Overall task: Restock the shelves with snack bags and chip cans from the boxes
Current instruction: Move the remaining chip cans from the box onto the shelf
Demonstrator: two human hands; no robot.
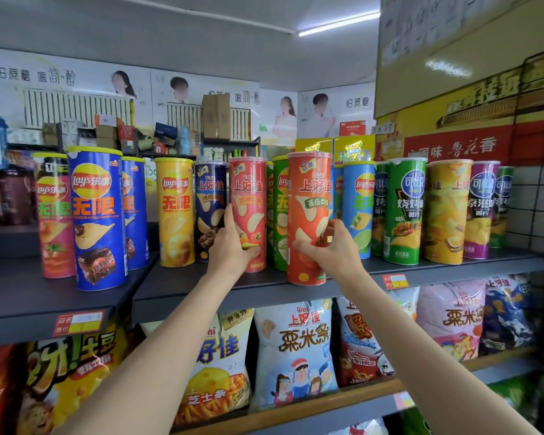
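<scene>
Left hand (230,246) grips a red can (248,208); at its 3 o'clock, right hand (330,249) grips an orange can (308,196).

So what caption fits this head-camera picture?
Both hands, left and right, grip red Oishi chip cans on the top shelf.

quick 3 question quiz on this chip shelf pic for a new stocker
1. True or false: both hands grip chip cans on the upper shelf.
2. Which can does the right hand hold? A) blue can B) orange-red can C) green can
3. What fills the shelf below the cans?

Key:
1. True; the left hand grips the red can.
2. B, the orange-red can.
3. Snack bags.
</scene>
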